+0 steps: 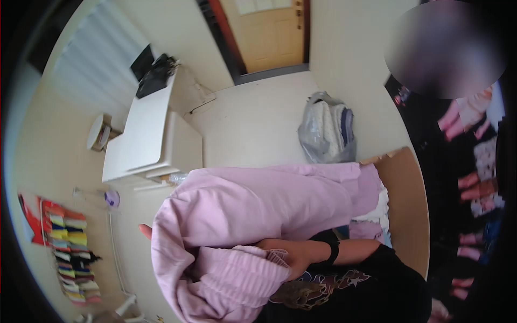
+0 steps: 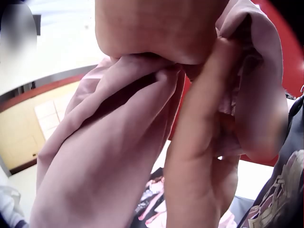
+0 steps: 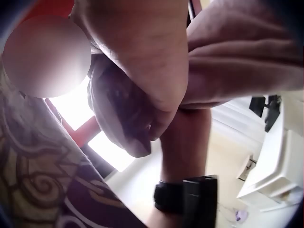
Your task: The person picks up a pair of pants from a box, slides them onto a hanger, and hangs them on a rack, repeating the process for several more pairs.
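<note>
Holding garment (image 1: 264, 202), cardboard (image 1: 410, 210) head view only

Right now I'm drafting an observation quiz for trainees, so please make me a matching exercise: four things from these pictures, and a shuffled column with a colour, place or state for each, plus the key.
Things
1. Elasticated garment
2. Plastic bag
3. Panelled door
4. Wrist strap

Colour, place or state
A. Pale yellow, closed
B. Black, being worn
C. Pink, held by the right hand
D. On the floor, filled with folded fabric

Right pairs: 1-C, 2-D, 3-A, 4-B
</note>
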A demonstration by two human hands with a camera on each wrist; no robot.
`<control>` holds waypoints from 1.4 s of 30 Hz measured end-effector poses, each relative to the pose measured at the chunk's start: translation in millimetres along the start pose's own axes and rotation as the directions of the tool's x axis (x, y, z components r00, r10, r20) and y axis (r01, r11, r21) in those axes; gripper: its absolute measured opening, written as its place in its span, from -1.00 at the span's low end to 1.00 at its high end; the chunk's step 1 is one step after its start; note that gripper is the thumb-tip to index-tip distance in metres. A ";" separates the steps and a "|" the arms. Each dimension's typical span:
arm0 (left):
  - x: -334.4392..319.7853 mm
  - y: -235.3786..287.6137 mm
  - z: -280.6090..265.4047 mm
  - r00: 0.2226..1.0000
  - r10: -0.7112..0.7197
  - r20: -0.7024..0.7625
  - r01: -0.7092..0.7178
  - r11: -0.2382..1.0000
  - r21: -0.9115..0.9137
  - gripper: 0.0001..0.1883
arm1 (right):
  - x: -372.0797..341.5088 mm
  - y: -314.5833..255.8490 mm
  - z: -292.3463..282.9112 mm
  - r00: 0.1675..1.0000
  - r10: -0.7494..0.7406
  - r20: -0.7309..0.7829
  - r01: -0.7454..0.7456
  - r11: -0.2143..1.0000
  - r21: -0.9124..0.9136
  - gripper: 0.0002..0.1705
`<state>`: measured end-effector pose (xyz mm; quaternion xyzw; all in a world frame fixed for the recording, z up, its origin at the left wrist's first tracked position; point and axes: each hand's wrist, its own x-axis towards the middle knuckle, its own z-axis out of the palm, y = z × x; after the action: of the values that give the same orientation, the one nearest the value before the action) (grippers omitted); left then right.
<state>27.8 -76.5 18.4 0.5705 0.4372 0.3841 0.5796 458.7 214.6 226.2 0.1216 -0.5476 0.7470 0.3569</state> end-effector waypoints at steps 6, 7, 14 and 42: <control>137.3 49.5 39.7 0.902 -0.015 -0.431 -0.047 0.990 -0.133 0.05 | 58.7 60.9 17.2 0.925 0.349 0.154 -0.313 0.925 -0.214 -0.43; 66.8 21.5 69.3 0.859 -0.025 -0.512 -0.064 0.986 -0.155 0.05 | 63.5 75.3 19.3 0.896 0.410 0.173 -0.363 0.898 -0.249 -0.38; 53.6 55.2 55.3 0.367 -0.156 -0.917 -0.192 0.952 -0.239 0.04 | 74.7 199.0 14.8 0.823 0.540 0.173 -0.523 0.841 -0.139 -0.14; 8.3 164.8 -118.6 -0.530 0.001 -0.848 0.170 0.980 -0.105 -0.15 | 433.9 492.7 195.8 0.186 0.051 0.981 -0.233 0.972 -0.006 -0.28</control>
<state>-72.8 -21.2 186.1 -0.0690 0.7841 0.6094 -0.0951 -221.2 139.3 186.8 0.5398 -0.6024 0.5686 -0.1500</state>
